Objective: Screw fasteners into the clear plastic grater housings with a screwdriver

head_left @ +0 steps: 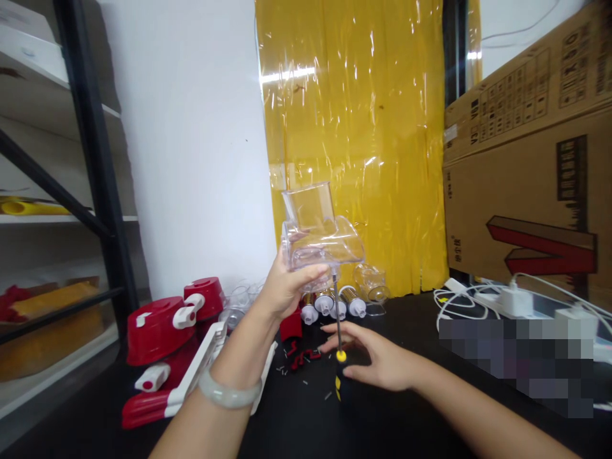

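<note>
My left hand (283,288) is raised above the black table and closed round a clear plastic housing (318,233) with a square chute on top. My right hand (377,358) is lower, near the table, gripping the black and yellow handle of a screwdriver (339,347). The thin shaft of the screwdriver points straight up into the underside of the clear housing. A pale bangle sits on my left wrist.
Red and white plastic bases (165,325) lie at the left of the black table (296,427). Small red clips and screws (300,360) are scattered under the housing. Metal drums (329,305) and more clear parts stand behind. Cardboard boxes (526,185), chargers and white cables (507,298) fill the right.
</note>
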### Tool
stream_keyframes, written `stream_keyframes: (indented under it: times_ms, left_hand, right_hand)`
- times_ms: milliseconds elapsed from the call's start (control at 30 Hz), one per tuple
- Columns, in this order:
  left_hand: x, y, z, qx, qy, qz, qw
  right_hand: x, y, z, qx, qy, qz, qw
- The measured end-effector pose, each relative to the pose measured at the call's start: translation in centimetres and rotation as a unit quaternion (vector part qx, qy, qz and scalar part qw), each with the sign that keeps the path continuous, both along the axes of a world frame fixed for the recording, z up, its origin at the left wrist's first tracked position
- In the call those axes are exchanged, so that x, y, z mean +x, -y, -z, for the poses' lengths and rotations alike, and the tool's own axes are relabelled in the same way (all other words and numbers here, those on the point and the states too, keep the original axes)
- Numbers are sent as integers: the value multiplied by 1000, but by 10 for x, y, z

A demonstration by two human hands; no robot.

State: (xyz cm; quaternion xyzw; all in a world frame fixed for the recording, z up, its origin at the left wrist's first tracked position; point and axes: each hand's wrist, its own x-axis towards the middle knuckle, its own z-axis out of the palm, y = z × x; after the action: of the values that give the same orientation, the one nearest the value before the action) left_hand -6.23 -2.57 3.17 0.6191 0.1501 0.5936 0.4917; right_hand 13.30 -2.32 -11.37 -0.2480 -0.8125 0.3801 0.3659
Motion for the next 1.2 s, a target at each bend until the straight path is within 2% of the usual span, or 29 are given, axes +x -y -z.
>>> stream_keyframes:
  times_ms: [33,100,233,300,367,500,567,700,833,967,1033,1100,1200]
  left_hand:
    - [0,0,0,-3,0,2,1000]
    - [0,-1,1,-9,0,7,1000]
    - [1,-1,1,-8,-2,13,1000]
    - [1,-1,1,-5,-3,16,1000]
    - [1,-1,1,-1,-2,18,1000]
    - [1,-1,1,1,2,19,1000]
    - [1,-1,1,-4,2,23,1000]
    - [2,-1,2,-11,-7,29,1000]
    - [3,1,2,-3,-14,28,1000]
    - [2,1,2,-5,-13,27,1000]
    - [1,0,2,-3,-14,22,1000]
    - [0,-2,3,1,-17,17,1000]
    - [2,-2,5,-14,-21,22,999]
  right_hand:
    - [1,1,-2,-17,-1,-10,1000]
    - [-1,-1,-1,-35,-7,13,999]
    - [-10,-10,8,19,-6,124,992]
    - [-12,-12,11,36,5,149,988]
    - [-9,-10,10,36,9,126,991]
    - [-3,1,2,19,1,9,1000]
    - [-3,3,0,-5,-8,-3,1000]
    - [-11,-5,5,-38,-32,64,997]
    - [-18,-15,11,10,-23,141,990]
    - [-17,-13,10,42,13,172,984]
    - [-12,-7,5,52,29,151,987]
    - [-6,-2,0,53,56,96,992]
    - [0,0,-4,20,80,38,996]
